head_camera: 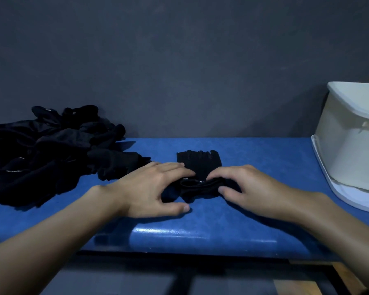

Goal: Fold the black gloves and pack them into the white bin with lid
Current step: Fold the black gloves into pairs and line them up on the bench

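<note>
A black glove (198, 165) lies flat on the blue padded surface (200, 233), its fingers pointing away from me and its cuff toward me. My left hand (156, 188) grips the cuff's left end, thumb stretched out on the blue pad. My right hand (249, 188) pinches the cuff's right end with curled fingers. A heap of several more black gloves (51, 154) lies at the far left. The white bin (354, 141) stands at the right edge, open at the top, resting on its white lid (337, 188).
A dark grey wall rises right behind the blue surface. The near edge of the pad drops off to a dark frame and a wooden slat (341, 275) at the lower right. Bare blue pad lies between the glove and the bin.
</note>
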Available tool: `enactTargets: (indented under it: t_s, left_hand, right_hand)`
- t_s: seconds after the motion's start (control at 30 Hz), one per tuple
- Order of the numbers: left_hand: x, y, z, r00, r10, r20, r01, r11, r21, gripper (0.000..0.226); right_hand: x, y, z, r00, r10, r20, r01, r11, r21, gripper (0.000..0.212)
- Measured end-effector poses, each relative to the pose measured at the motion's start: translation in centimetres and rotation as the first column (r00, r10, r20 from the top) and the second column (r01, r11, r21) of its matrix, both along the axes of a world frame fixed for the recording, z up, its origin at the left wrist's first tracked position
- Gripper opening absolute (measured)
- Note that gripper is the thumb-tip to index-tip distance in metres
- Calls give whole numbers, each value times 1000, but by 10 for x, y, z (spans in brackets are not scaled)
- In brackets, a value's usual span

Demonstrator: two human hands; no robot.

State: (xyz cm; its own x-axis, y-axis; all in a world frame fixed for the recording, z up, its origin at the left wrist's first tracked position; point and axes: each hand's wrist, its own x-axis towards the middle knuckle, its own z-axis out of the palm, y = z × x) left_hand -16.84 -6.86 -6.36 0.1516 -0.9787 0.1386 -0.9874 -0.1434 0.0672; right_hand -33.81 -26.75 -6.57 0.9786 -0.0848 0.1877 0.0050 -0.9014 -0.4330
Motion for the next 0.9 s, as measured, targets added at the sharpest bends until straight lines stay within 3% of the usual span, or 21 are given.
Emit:
enactTargets:
  t_s: [0.33, 0.53, 0.7, 0.83, 0.9]
  left_hand:
    - [1, -8, -12, 917, -25, -397, -100, 951, -292, 11]
    - [-2, -14, -20, 802, 65, -594, -301, 902, -309, 24]
    - [2, -22, -24, 722, 99, -685, -419, 850, -319, 50]
    - [6, -31, -25, 668, 88, -739, -485, 805, -342, 45]
    - [9, -35, -27, 663, 88, -744, -511, 779, -363, 30]
  right_hand:
    - [5, -1, -2, 987, -90, 133, 44, 948, 316, 28]
    - [4, -1, 4, 991, -83, 106, 20, 869, 495, 48]
    - [14, -7, -4, 980, -154, 124, 76, 873, 481, 52]
    - [26, -10, -13, 957, -229, 180, 118, 869, 481, 44]
    - [31, -11, -17, 946, -253, 201, 129, 865, 484, 44]
